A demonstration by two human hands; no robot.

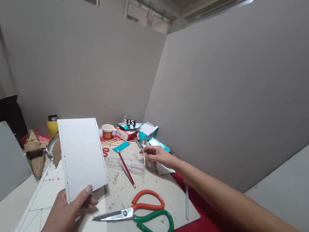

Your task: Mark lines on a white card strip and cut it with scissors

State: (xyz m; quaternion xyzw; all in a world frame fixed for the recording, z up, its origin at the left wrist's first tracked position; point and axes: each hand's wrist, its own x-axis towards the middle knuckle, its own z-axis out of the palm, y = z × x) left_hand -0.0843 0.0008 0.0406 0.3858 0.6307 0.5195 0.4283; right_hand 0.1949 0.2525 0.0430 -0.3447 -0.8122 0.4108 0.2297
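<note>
My left hand (72, 209) grips the lower edge of a white sheet of paper (82, 154), thumb in front and fingers behind. The sheet stands nearly upright, with pencil lines and small dark marks along its sides. Farther off, my right hand (156, 155) pinches a thin wooden stick (140, 144) near the crafted pieces at the back. Scissors (125, 213) with one orange and one green handle lie in front of me, blades slightly apart. Between my hands are a red pencil (126, 169), a clear ruler (125, 165) and a small teal piece (121, 147).
A red paper cup (108, 131) stands at the back beside thin wooden sticks (112, 141). Folded teal and red boxes (128, 132) sit near the wall. To the left are a yellow bottle (53, 125), a cardboard boat shape (36, 157) and a paper with drawn lines (35, 211).
</note>
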